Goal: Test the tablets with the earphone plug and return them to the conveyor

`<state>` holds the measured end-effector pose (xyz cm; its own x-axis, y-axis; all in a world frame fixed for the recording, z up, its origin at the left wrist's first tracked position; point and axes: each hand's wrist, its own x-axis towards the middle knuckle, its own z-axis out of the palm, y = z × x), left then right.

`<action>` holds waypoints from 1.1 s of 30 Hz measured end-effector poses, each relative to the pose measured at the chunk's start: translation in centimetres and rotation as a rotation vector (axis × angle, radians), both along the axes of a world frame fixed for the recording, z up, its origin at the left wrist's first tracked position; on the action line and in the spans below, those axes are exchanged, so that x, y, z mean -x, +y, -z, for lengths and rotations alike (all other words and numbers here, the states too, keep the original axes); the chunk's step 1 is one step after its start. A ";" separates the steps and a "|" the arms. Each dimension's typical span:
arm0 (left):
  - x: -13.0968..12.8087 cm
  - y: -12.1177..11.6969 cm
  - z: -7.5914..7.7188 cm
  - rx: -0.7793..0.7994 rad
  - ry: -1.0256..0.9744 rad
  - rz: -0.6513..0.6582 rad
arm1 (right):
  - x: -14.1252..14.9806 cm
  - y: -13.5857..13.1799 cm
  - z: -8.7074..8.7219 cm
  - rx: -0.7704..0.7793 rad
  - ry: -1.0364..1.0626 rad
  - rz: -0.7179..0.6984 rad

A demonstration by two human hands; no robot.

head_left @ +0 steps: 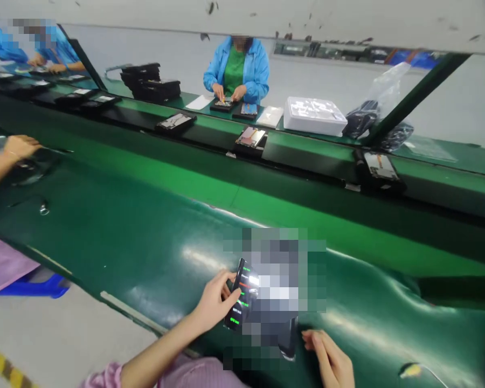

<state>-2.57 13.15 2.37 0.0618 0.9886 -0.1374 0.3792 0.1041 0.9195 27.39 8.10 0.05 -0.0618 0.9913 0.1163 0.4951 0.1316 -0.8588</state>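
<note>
My left hand (218, 296) grips a smartphone (242, 302) by its left edge, thumb over the front. Its lit screen lists several short lines, mostly green, with one red and some white. Right beside it lies a dark, glossy flat thing (289, 339) on the bench, largely hidden by a blurred patch. My right hand (331, 358) is just right of that dark thing, its fingers curled in with nothing visible in them. A small gap seems to separate the two.
Black trays with opened phones (250, 139) line the belt (307, 161) beyond the green bench (125, 215). A worker in blue (236, 70) sits across, near a white box (315, 116). Another person's hand (22, 146) is at left. A thin cable (412, 370) lies front right.
</note>
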 end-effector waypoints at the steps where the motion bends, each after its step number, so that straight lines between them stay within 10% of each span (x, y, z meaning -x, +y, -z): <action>1: 0.0 -0.1 -0.1 0.010 -0.016 0.005 | 0.1 0.0 -0.2 0.004 -0.019 -0.006; 24: 0.7 1.7 -3.3 0.321 0.101 0.147 | 7.5 -2.7 -3.9 0.318 -0.084 0.401; 29: 1.4 4.7 -8.7 0.091 0.186 0.064 | 6.3 -2.3 -5.2 0.206 -0.065 0.333; 33: 5.4 8.8 -17.0 -0.274 0.298 -0.115 | 3.7 -1.0 -2.5 0.280 -0.071 0.281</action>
<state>-7.94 21.98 19.35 -0.0543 0.9892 0.1362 0.6331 -0.0714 0.7708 23.73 7.06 2.58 0.2181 0.9634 -0.1558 0.5378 -0.2519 -0.8046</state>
